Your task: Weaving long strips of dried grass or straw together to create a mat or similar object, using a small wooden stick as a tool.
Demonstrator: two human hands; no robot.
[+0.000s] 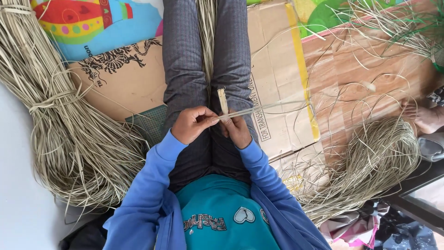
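Both my left hand point(192, 124) and right hand point(237, 129) pinch one flat reed strip point(259, 109), running sideways, free end pointing right over the cardboard point(273, 55).

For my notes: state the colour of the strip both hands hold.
Pale straw beige strip, clearest in the head view.

Over our lap, our left hand point(193, 124) pinches a pale reed strip point(268, 108) that runs off to the right; our right hand point(237, 130) grips a short wooden tool point(223, 101) upright. Flattened cardboard point(277, 78) lies beneath our legs. Tied reed bundle point(60, 120) left, loose reed coil point(374, 162) right.
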